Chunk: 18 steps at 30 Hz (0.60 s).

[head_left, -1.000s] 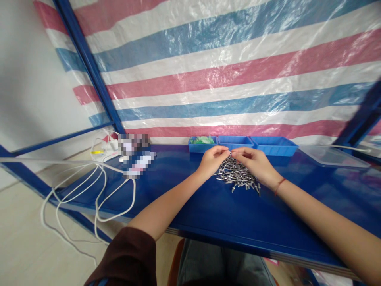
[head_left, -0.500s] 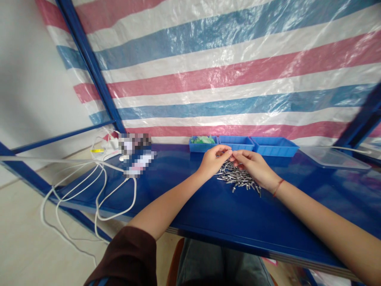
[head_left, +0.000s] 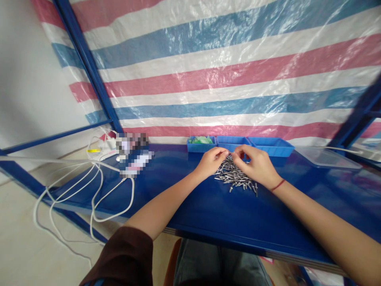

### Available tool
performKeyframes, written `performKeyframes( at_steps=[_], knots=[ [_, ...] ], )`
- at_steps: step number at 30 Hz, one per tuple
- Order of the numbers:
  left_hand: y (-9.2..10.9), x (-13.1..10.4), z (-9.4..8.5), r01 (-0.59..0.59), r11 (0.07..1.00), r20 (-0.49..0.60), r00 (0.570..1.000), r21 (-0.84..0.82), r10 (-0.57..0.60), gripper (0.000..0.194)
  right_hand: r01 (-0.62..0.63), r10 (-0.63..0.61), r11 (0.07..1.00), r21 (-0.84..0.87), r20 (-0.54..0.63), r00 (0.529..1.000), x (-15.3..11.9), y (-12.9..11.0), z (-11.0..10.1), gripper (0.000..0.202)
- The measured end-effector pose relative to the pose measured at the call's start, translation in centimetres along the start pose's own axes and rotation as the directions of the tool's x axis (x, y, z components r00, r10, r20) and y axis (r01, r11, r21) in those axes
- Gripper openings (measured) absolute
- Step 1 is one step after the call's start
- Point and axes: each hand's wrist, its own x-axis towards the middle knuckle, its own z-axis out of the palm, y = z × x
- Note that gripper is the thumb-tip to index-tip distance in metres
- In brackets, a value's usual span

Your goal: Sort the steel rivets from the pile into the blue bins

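Observation:
A loose pile of thin silvery metal pieces, like rivets (head_left: 236,176), lies on the blue table below and between my hands. My left hand (head_left: 212,161) is at the pile's upper left, thumb and forefinger pressed together; whatever is in that pinch is too small to make out. Just to its right, my right hand (head_left: 254,163) arches over the pile's upper right side with thumb and fingertips curled towards each other. What those fingertips hold, if anything, is too small to tell. A narrow gap separates the fingertips of both hands.
Behind the hands stand a blue bin with green material (head_left: 201,147), a middle blue bin (head_left: 233,141) and a right blue bin (head_left: 272,147). A clear flat lid (head_left: 327,157) lies at the right. White cables (head_left: 132,198) hang over the table's left side.
The fingertips of my two hands have moved slightly apart. My right hand's fingers are more arched now. The view has shifted a little.

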Motion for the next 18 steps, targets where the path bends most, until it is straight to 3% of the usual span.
performKeyframes(
  at_steps=[4,7,10,14,18],
  knots=[
    [0.3,0.1,-0.7,-0.117,0.962,0.116,0.989,0.248,0.090,0.025,-0.103,0.102,0.995,0.003,0.026,0.994,1.0,1.4,0.5,0.017],
    [-0.2,0.3,-1.4,-0.153,0.896,0.085,0.988,0.417,0.129,0.033,-0.234,0.233,0.972,-0.011,-0.042,0.971,2.9,4.2,1.4,0.016],
    [-1.1,0.3,-2.3,-0.137,0.853,0.087,0.990,0.503,0.108,0.030,-0.339,0.324,0.931,-0.138,-0.123,0.938,5.0,7.5,2.3,0.019],
    [-2.1,0.0,-2.8,-0.184,0.801,0.228,0.972,0.569,0.062,0.026,-0.365,0.393,0.870,-0.331,0.020,0.919,6.1,10.1,3.4,0.021],
    [-2.0,-0.2,-1.9,-0.238,0.790,0.308,0.949,0.566,0.065,0.023,-0.282,0.333,0.899,-0.335,0.106,0.937,4.4,9.2,3.7,0.029]
  ],
)
